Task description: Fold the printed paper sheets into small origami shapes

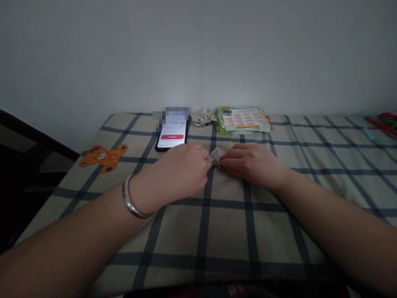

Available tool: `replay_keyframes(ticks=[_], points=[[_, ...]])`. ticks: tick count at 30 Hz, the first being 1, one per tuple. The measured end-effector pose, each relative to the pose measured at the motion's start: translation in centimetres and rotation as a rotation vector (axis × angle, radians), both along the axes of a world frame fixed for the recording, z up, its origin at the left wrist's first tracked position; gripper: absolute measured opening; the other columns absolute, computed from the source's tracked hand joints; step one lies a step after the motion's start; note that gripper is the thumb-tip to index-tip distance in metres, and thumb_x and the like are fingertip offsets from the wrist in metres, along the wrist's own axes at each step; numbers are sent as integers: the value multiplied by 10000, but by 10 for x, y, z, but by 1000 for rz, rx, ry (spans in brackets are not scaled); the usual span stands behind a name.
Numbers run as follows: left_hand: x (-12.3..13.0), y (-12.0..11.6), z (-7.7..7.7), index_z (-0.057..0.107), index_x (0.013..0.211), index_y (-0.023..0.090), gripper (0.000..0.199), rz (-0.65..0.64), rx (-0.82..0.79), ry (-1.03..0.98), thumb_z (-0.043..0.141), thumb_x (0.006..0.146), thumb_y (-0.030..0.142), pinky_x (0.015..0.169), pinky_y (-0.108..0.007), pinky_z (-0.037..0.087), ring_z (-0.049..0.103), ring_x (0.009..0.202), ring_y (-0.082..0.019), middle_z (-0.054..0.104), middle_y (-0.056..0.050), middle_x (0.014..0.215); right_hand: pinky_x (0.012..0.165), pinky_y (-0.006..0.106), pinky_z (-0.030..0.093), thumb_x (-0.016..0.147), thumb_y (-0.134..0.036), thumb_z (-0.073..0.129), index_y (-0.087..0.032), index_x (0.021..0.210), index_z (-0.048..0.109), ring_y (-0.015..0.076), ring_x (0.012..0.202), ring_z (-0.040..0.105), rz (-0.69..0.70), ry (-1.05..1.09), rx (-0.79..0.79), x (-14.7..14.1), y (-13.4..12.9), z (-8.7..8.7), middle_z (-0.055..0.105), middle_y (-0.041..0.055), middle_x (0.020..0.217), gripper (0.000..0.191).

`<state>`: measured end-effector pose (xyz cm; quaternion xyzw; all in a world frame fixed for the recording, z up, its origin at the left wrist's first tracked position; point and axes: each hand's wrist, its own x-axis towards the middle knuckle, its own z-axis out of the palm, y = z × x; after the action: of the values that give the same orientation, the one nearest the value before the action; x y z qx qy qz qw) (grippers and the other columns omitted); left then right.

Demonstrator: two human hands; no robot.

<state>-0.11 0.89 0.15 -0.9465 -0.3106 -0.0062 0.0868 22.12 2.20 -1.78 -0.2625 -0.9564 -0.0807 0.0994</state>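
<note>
A small folded piece of printed paper (pixel 217 154) lies at the middle of the checked cloth, between my two hands. My left hand (pixel 182 169), with a silver bangle at its wrist, is closed, its fingertips pinching the paper's left side. From the right, my right hand (pixel 256 163) grips the other side, fingers pressed together on the paper. Part of the paper is hidden under the fingers. Beyond it sit several folded paper pieces (pixel 204 119) beside a stack of printed sheets (pixel 243 120).
A phone (pixel 172 134) with a lit screen lies just past my left hand. The checked tablecloth (pixel 176 240) reaches a white wall (pixel 198 54). An orange bear figure (pixel 104 157) shows at the left, and a red stringy item (pixel 387 122) at the far right.
</note>
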Motion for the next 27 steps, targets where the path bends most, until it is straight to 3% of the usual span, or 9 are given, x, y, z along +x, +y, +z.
replay_keyframes(ticks=[3, 7, 18, 27], points=[[3, 6, -6, 699, 841, 169, 219, 135, -20, -77, 485, 879, 201, 751, -371, 496, 600, 838, -224, 643, -64, 849, 667, 306, 416, 952, -230, 519, -175, 929, 690, 193, 828, 603, -64, -41, -13, -1, -1, -1, 690, 53, 892, 181], [6, 11, -15, 686, 844, 165, 165, 171, -94, -215, 523, 865, 175, 830, -352, 494, 601, 899, -209, 654, -51, 863, 674, 295, 396, 907, -227, 569, -200, 944, 683, 189, 854, 606, -153, 52, -51, -1, -1, -4, 679, 33, 924, 123], [4, 11, -16, 640, 900, 158, 114, 186, -79, -298, 548, 902, 225, 807, -345, 488, 597, 906, -212, 645, -58, 921, 683, 283, 400, 882, -214, 547, -186, 896, 670, 188, 832, 609, -220, 210, -80, -2, -6, -3, 680, 43, 891, 127], [4, 10, -19, 692, 936, 189, 157, 131, -32, -280, 562, 935, 278, 718, -297, 457, 606, 871, -187, 642, -36, 939, 661, 280, 400, 830, -197, 537, -184, 857, 646, 184, 788, 607, -249, 213, -119, -4, -6, -4, 661, 40, 847, 113]])
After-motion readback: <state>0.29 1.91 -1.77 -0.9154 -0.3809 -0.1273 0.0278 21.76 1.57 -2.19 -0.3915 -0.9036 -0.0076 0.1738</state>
